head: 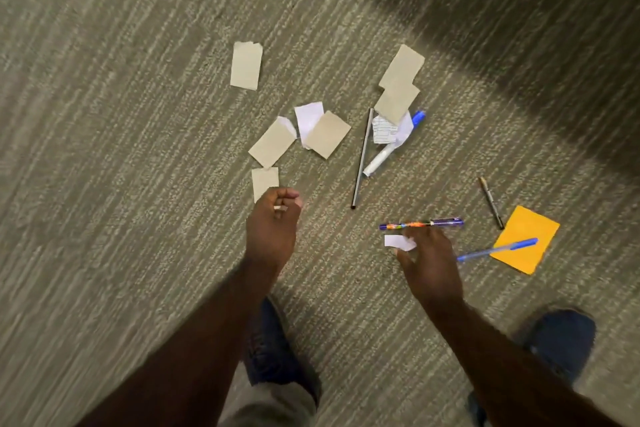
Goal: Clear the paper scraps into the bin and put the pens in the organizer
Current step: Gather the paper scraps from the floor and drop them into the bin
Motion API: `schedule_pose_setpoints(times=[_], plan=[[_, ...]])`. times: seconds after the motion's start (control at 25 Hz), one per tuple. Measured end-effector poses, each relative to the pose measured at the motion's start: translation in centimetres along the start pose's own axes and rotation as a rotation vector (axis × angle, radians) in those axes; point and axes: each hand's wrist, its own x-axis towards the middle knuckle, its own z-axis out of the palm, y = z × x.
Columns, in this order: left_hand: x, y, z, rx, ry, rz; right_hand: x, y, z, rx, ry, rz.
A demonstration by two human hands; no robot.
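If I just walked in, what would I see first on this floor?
Probably the bright orange paper at the right, with a blue pen lying across its edge. Next, the two hands reaching down over the carpet: the right hand at a small white scrap, the left hand curled near a tan scrap. Beyond them, more tan and white scraps lie scattered.

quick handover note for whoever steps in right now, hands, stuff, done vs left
Left hand: curled at a tan scrap on the carpet; grip unclear.
Right hand: fingers pinching a small white scrap, beside the purple pen.
Other tan and white scraps, an orange note, a blue pen, marker and thin dark pen lie scattered.
Done: nothing visibly. Bin and organizer are out of view.
Left: everything.
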Motion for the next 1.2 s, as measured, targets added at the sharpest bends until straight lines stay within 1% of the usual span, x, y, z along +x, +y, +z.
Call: schedule_pose_setpoints(times=[0.12,0.24,0.28,0.36,0.44,0.52,0.6,0.68,0.76,0.84,0.92,1.0,1.08,1.2], plan=[[1.7,-1.2,0.0,0.06,0.095,0.087,0.4,0.1,0.5,-0.03,0.008,-0.057],[3.1,-2.4,-0.3,0.188,0.221,0.141,0.8,0.1,0.2,-0.024,0.011,-0.065],[3.7,-2.8,-0.4,0.232,0.263,0.129,1.0,-0.1,0.1,-0.031,0.011,-0.06],[4.8,-3.3,-0.7,0.319,0.318,0.026,1.1,-0.7,-0.2,-0.037,0.036,-0.099],[5.4,-3.6,-0.5,0.383,0.323,-0.065,1.4,-2.2,-0.7,-0.013,0.103,-0.159],[5.7,-3.6,-0.2,0.409,0.333,-0.099,3.1,-4.1,-1.1,0.095,0.192,-0.148],[5.9,-3.9,0.1,0.432,0.323,-0.101,6.2,-5.9,-1.6,0.243,0.296,-0.098],[6.2,-4.4,0.2,0.474,0.273,-0.081,9.6,-7.5,-2.3,0.385,0.38,-0.053],[6.2,-4.2,0.0,0.459,0.26,-0.007,12.3,-8.7,-3.1,0.439,0.423,-0.048],[5.9,-3.1,-0.1,0.388,0.281,0.081,14.3,-9.3,-3.7,0.294,0.413,-0.054],[6.0,-1.6,-0.1,0.356,0.261,0.167,15.9,-9.8,-4.1,0.084,0.341,0.029],[6.8,-0.1,0.3,0.357,0.201,0.231,17.0,-10.0,-4.4,-0.07,0.272,0.133],[8.0,1.1,0.9,0.349,0.149,0.266,17.7,-10.2,-4.6,-0.132,0.239,0.171],[8.7,2.4,1.9,0.254,0.12,0.367,18.0,-10.1,-4.8,-0.117,0.257,0.164]])
